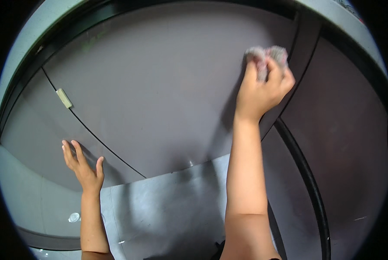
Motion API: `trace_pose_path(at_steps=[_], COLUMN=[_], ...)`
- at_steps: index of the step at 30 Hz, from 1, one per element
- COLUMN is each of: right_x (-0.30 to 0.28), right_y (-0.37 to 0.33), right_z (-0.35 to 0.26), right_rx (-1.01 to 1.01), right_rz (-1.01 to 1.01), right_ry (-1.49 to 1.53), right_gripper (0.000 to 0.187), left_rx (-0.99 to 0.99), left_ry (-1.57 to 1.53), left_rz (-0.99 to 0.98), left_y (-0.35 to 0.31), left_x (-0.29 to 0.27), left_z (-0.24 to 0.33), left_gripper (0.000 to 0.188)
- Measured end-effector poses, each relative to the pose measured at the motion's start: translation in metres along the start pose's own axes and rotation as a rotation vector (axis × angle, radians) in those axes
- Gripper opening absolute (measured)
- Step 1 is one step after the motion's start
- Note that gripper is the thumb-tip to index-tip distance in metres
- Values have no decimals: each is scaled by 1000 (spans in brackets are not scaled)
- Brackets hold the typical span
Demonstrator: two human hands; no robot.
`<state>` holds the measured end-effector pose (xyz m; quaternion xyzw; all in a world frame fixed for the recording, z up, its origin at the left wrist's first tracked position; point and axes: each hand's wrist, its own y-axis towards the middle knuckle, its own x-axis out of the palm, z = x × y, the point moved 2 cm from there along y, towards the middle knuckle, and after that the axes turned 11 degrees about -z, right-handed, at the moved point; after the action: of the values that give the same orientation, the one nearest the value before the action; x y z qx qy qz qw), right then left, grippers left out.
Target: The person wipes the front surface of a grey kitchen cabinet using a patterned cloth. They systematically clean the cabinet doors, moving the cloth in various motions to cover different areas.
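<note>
While the grey panel point(163, 82) stretches past all the fingers, the right hand point(263, 93) grips and the left hand point(85, 171), fingers spread and empty, is perhaps raised for balance. The crumpled cloth point(258, 55), clamped between right thumb and fingers, bunches beyond their tips, probably to keep skin off the panel.

Right arm point(247, 173) extended, right fingers point(273, 73) curled; left fingers point(78, 151) spread, lower.

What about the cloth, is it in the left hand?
No, the right hand grips the cloth, and the left hand is open.
</note>
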<state>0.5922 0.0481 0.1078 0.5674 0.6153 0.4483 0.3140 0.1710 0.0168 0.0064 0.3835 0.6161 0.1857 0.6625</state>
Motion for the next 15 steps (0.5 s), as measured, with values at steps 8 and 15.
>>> trace_pose_path(at_steps=[8, 15], right_x=[-4, -6], right_y=[-30, -18], right_z=[5, 0], right_rx=[12, 72], right_rz=[-50, -72], right_ry=[81, 77], right_gripper=[28, 25], left_rx=[-6, -13], left_ry=[-11, 0], left_rz=[3, -13], left_y=[-2, -4], left_x=[0, 0], left_z=[-2, -1], left_gripper=[92, 91])
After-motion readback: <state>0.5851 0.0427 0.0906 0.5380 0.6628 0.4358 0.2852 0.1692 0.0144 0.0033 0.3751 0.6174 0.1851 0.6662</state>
